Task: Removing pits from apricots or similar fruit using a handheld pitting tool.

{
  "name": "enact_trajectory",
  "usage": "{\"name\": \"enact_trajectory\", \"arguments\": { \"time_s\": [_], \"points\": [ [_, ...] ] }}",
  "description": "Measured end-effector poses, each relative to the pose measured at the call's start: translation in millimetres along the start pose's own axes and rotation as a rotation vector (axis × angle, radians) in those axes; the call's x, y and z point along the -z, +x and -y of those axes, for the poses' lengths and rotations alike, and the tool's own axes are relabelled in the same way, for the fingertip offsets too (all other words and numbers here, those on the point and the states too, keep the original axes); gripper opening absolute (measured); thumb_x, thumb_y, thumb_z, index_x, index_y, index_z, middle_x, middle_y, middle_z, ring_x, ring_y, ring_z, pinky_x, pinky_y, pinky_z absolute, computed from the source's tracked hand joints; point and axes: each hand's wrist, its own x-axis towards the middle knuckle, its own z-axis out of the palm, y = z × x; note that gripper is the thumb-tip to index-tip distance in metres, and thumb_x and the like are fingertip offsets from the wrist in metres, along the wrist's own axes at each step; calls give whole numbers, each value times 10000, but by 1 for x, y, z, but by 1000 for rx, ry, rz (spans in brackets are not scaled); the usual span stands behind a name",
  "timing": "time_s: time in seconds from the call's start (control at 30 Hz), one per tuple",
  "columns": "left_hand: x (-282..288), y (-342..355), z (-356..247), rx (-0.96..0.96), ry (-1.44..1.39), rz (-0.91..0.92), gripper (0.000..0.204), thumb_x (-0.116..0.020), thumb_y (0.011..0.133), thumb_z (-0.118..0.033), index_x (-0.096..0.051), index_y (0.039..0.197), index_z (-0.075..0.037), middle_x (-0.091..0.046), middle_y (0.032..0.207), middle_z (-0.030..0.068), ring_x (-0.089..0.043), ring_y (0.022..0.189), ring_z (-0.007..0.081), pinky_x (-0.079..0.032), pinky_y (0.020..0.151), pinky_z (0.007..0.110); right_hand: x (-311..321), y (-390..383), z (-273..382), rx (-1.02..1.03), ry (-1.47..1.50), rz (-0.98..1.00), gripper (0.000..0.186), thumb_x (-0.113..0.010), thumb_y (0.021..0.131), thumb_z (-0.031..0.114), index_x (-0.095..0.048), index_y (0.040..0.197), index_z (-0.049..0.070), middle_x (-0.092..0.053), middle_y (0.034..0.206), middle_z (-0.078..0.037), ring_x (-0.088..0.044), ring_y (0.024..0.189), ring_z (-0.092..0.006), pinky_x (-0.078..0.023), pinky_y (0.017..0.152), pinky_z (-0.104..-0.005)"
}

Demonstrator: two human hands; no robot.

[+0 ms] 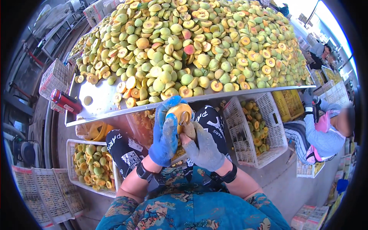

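My left hand [165, 134], in a blue rubber-coated glove, grips a yellow peach half [177, 111] just in front of the metal table's near edge. Part of the fruit's hollow, brownish middle shows. My right hand [206, 148], in a dirty grey glove, is closed against the fruit's right side, with thumb and fingers pressed together. Whatever those fingers hold, if anything, is hidden. Beyond both hands, a large heap of halved green-yellow peaches [184, 50] covers much of the metal table [96, 92]. Some halves lie cut side up.
A red cylindrical container [66, 101] stands on the table's left corner. White crates with peach halves sit at left [70, 163] and right [237, 143] of my legs. A yellow crate [289, 104] and a seated co-worker [326, 130] are farther right. Stacked crates [50, 195] stand lower left.
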Motion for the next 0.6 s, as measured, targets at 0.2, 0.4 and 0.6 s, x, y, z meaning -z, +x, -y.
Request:
{"name": "enact_trajectory", "arguments": {
  "time_s": [0.2, 0.4, 0.6],
  "points": [
    [4, 8, -1, 29, 112, -52, 428, -457, 1000, -344, -466, 1274, -15, -552, 1186, 110, -544, 1085, 182, -444, 953, 323, -6, 6, -7, 32, -106, 81, 301, -547, 933, 261, -509, 1080, 1, -593, 870, -204, -611, 779, -401, -478, 652, -443],
    [7, 20, 4, 42, 279, -14, 500, -449, 967, -479, -557, 1120, -16, -620, 1012, 119, -615, 917, 194, -520, 777, 318, 4, 6, -4, 37, 65, 140, 319, -537, 941, 318, -557, 1008, 8, -609, 827, -205, -627, 760, -379, -469, 623, -440],
    [28, 28, 4, 9, 487, 296, 572, -427, 932, -517, -636, 897, 14, -650, 843, 127, -623, 768, 237, -505, 718, 346, 11, 1, -12, -442, 518, 508, 316, -567, 939, 363, -590, 944, 48, -549, 652, 7, -496, 545, -88, -403, 522, -262]
  ]
}}
